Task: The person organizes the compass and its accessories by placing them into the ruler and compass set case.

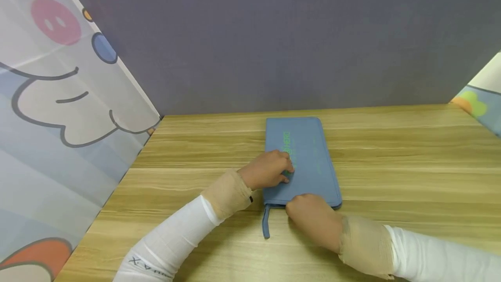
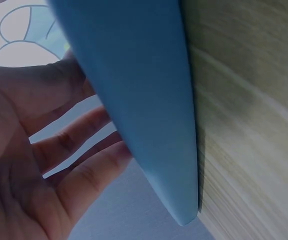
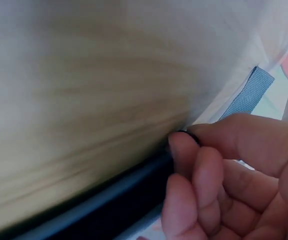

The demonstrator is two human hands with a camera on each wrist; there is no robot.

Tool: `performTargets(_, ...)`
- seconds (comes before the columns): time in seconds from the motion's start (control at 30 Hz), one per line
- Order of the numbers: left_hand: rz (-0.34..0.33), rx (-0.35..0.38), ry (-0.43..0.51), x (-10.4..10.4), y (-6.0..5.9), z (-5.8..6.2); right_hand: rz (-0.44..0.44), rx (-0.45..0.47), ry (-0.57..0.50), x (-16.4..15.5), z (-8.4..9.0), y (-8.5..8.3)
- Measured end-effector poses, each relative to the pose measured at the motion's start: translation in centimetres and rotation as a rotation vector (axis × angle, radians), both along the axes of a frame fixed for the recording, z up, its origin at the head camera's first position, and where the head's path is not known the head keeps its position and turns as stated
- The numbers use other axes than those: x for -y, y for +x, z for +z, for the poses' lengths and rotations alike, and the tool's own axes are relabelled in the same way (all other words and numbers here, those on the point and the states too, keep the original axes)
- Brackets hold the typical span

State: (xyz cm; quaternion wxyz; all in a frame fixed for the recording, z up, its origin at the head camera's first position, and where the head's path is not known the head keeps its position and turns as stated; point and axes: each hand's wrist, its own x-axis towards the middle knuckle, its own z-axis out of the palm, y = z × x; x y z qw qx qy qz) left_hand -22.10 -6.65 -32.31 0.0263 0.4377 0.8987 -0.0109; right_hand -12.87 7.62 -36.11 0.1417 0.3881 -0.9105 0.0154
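A flat blue zippered case (image 1: 313, 156) with green lettering lies lengthwise on the wooden table. My left hand (image 1: 270, 169) rests on the case's left part, its fingertips touching the cover. In the left wrist view those fingers (image 2: 91, 175) are spread against the side of the blue case (image 2: 149, 100). At the near edge, my right hand (image 1: 315, 221) has its fingers curled. Its thumb and index finger pinch a small dark zipper pull (image 3: 191, 136), mostly hidden by the fingertips. Along that edge a dark gap (image 3: 119, 215) shows between the two covers.
A blue fabric strap (image 1: 266, 223) hangs from the case's near left corner onto the table (image 1: 188, 151). Behind the table stands a grey panel (image 1: 289, 38). A cartoon-printed sheet (image 1: 58, 99) borders the left side, and another printed sheet (image 1: 483, 99) shows at far right.
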Motion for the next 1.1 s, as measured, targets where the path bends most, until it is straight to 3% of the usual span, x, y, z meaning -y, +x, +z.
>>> performTargets(0.3, -0.018, -0.013, -0.021, -0.4, 0.1, -0.1, 0.028, -0.118, 0.033, 2.1, -0.3, 0.2)
performTargets(0.8, -0.003, 0.022, -0.003, -0.3, 0.3, 0.0, 0.055, -0.054, 0.016, 3.0, 0.3, 0.0)
performTargets(0.9, -0.009, 0.019, -0.005, -0.1, 0.3, 0.0, 0.049, 0.000, 0.003, 3.1, 0.4, -0.1)
performTargets(1.1, -0.035, -0.010, -0.025, 0.5, 0.0, -0.2, 0.066, 0.250, -0.099, 3.0, 0.9, -1.0)
